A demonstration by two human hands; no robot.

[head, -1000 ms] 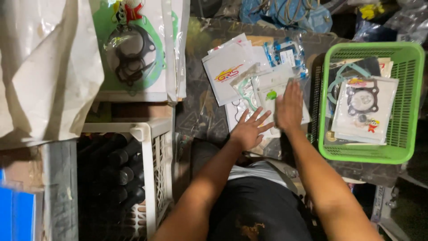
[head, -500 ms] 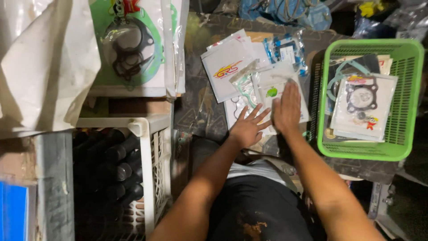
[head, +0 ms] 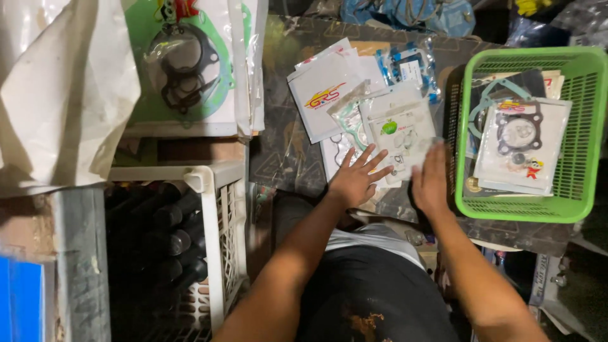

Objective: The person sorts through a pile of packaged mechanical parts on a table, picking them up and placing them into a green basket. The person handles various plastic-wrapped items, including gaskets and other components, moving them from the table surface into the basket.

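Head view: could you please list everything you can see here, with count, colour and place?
gasket packets: several, clear and white, overlapping on the dark table
table: one, dark patterned top, centre
basket: one, green, right, holding more gasket packs
basket packs: a few, white with dark rings, inside the basket
hanging pack: one, green card with black gaskets, upper left
crate: one, white, lower left, holding dark cylindrical parts
sheet: one, whitish, far left
left hand: fingers spread flat on the packets
right hand: flat on the packets, beside the basket
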